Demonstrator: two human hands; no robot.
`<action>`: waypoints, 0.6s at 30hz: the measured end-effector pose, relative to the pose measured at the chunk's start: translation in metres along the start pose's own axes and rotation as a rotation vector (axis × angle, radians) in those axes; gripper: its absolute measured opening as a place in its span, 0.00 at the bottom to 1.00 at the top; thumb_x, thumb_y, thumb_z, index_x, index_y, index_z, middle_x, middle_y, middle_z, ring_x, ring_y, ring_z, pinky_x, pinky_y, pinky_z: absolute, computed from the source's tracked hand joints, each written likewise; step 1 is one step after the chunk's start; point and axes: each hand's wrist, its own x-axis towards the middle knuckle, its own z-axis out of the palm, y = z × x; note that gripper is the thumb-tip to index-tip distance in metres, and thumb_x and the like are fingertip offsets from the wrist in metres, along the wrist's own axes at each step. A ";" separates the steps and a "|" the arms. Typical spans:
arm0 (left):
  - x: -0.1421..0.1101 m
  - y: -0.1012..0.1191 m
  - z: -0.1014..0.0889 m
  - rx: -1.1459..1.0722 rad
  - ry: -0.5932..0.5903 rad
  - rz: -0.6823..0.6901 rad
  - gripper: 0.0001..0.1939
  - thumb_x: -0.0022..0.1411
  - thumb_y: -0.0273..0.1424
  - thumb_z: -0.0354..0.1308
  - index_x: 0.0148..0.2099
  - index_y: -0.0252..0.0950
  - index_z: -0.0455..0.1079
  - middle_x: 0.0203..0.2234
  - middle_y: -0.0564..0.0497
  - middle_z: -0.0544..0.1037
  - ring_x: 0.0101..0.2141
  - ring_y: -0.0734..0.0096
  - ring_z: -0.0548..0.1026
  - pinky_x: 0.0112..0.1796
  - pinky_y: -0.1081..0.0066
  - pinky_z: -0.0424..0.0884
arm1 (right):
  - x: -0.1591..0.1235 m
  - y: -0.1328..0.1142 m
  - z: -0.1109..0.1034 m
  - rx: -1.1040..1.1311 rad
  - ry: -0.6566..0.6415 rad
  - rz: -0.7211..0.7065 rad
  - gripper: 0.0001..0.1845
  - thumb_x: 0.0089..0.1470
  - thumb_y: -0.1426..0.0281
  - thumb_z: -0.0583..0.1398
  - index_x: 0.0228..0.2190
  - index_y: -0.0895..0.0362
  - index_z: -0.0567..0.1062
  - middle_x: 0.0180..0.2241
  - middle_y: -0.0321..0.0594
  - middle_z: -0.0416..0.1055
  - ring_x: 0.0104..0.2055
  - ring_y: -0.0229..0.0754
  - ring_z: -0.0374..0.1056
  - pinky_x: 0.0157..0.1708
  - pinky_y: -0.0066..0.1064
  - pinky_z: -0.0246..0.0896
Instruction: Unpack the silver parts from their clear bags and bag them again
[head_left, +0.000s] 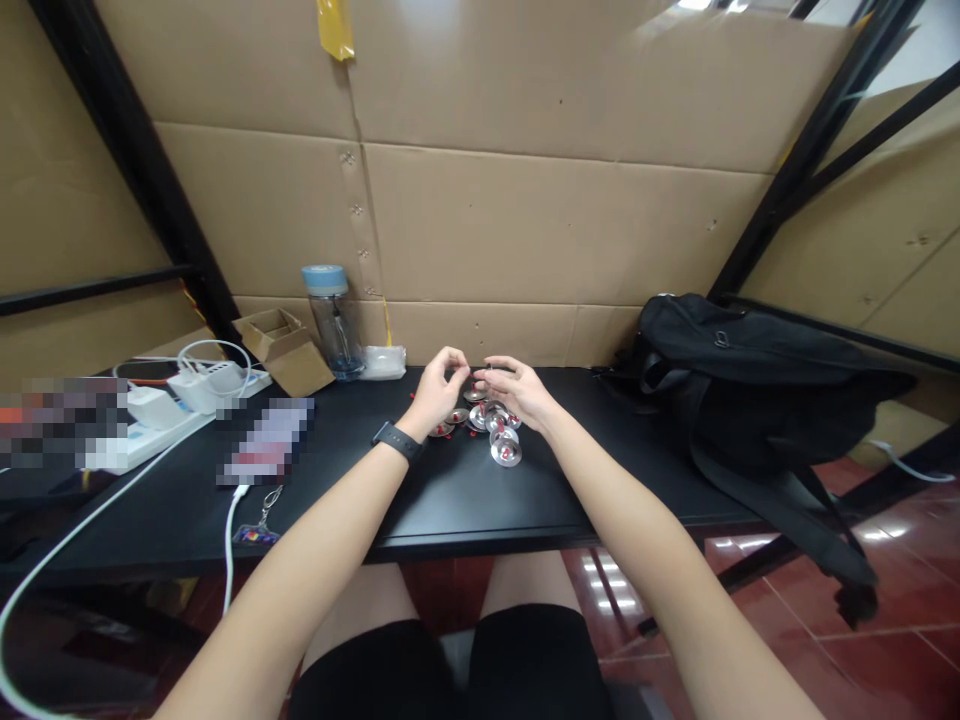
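Several small shiny metal discs with domed middles and red bits (505, 450), looking like finger cymbals, lie in a loose, overlapping heap on the black table (465, 505). Above the left side of the heap is my left hand (439, 388), wearing a dark watch (397, 441), with thumb and forefinger pinched together. Facing it, my right hand (521, 392) hovers over the heap's right side, its fingers bent and drawn together. The fingertips of both hands are close but apart. Whatever they hold is too small to make out.
Left: a bottle with a blue lid (325, 320), an opened cardboard box (289, 355), a white packet (384, 362), a blurred phone (268, 440) on a white cable, and power strips (161, 425). Right: a black bag (750, 380), its strap hanging over the edge. Cardboard (525, 220) walls the back.
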 end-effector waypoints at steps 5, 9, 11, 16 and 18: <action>0.007 -0.036 -0.054 0.363 -0.061 -0.112 0.03 0.63 0.28 0.53 0.39 0.37 0.67 0.33 0.50 0.76 0.35 0.68 0.75 0.41 0.68 0.69 | 0.014 0.001 -0.055 -0.553 0.378 -0.193 0.29 0.44 0.58 0.72 0.46 0.56 0.74 0.43 0.46 0.80 0.38 0.44 0.78 0.43 0.39 0.74; 0.004 -0.057 -0.095 0.553 -0.237 -0.196 0.04 0.57 0.29 0.57 0.36 0.37 0.72 0.32 0.49 0.79 0.32 0.65 0.76 0.39 0.67 0.70 | 0.021 0.009 -0.100 -1.043 0.486 -0.229 0.20 0.47 0.62 0.70 0.42 0.58 0.80 0.41 0.47 0.81 0.40 0.46 0.77 0.50 0.41 0.69; 0.003 -0.062 -0.103 0.573 -0.269 -0.228 0.05 0.53 0.29 0.59 0.35 0.37 0.73 0.31 0.49 0.80 0.31 0.66 0.76 0.37 0.68 0.70 | 0.024 0.015 -0.113 -1.167 0.458 -0.230 0.20 0.48 0.64 0.70 0.43 0.59 0.81 0.43 0.48 0.80 0.43 0.48 0.76 0.52 0.40 0.67; 0.000 -0.066 -0.102 0.545 -0.397 -0.203 0.07 0.47 0.28 0.59 0.32 0.37 0.75 0.27 0.49 0.80 0.29 0.67 0.76 0.36 0.68 0.71 | 0.032 0.029 -0.117 -1.259 0.315 -0.122 0.19 0.51 0.63 0.68 0.44 0.59 0.82 0.43 0.48 0.81 0.44 0.47 0.74 0.50 0.36 0.64; 0.000 -0.063 -0.099 0.537 -0.448 -0.183 0.08 0.47 0.27 0.59 0.32 0.38 0.76 0.28 0.48 0.81 0.30 0.65 0.77 0.36 0.68 0.71 | 0.033 0.033 -0.116 -1.318 0.260 -0.031 0.17 0.53 0.62 0.67 0.44 0.57 0.82 0.43 0.46 0.81 0.44 0.47 0.73 0.49 0.35 0.63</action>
